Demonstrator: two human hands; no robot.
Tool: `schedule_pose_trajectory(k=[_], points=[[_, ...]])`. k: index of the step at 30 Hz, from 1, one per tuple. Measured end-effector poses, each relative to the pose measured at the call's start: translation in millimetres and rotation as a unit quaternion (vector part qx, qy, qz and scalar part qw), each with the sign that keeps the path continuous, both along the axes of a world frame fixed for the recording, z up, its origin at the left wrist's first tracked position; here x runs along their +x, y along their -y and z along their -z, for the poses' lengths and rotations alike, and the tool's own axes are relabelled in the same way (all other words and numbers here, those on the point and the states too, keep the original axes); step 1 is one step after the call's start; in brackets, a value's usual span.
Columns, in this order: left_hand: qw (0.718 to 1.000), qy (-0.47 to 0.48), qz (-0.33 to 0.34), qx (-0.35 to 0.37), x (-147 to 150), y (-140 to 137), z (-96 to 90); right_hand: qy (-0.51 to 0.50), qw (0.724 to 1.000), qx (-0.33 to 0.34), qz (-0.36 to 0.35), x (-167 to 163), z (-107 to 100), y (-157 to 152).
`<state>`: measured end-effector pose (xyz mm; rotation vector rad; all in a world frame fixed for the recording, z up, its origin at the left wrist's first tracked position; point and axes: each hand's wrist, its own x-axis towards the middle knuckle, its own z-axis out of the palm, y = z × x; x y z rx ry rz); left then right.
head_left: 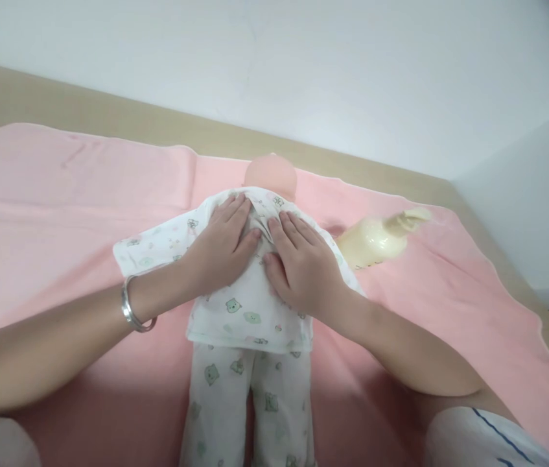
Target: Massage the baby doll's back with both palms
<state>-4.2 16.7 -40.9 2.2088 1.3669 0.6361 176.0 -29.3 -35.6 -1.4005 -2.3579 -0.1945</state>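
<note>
Across the left of the frame spreads a pink cloth point(60, 188), and at lower left a silver bangle point(131, 308) rings the person's left wrist. Just left of centre, the left hand point(225, 243) lies flat, fingers close together and thumb apart, on a white printed top point(249, 327). That top clothes a doll point(271, 175) stretched from upper centre to the bottom edge, in matching trousers point(218, 402). Right of centre, the right hand point(303, 259) rests flat, fingers slightly spread, beside a creased fold. Farther right, a cream pump bottle point(376, 240) slants near the sleeve.
</note>
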Motion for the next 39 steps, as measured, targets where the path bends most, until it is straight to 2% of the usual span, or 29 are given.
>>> schedule_pose_trajectory(k=[4,12,16,19,26,31,35,39], points=[[1.000,-0.013,0.009,0.021,1,1,3.9,-0.026,0.999,-0.030,0.020,-1,2,-1],[0.999,0.025,-0.028,0.036,1,18,-6.6,-0.055,0.994,-0.074,0.052,6,4,-23],[0.997,0.024,0.021,0.068,4,34,-6.2,-0.056,0.996,-0.064,0.036,9,6,-26],[0.997,0.008,0.047,0.065,6,38,-4.6,-0.053,0.996,-0.059,0.028,9,5,-25],[0.999,0.021,0.033,0.008,1,24,-9.8,-0.038,0.997,-0.062,0.030,8,3,-22],[1.000,0.003,0.000,-0.029,-1,8,-9.5,-0.008,0.999,-0.034,0.030,3,0,-8],[1.000,-0.007,0.000,0.018,0,1,1.8,-0.003,1.000,-0.003,0.027,0,0,0],[0.998,-0.002,0.011,0.056,1,1,9.5,-0.030,0.999,-0.025,0.019,5,5,-9]])
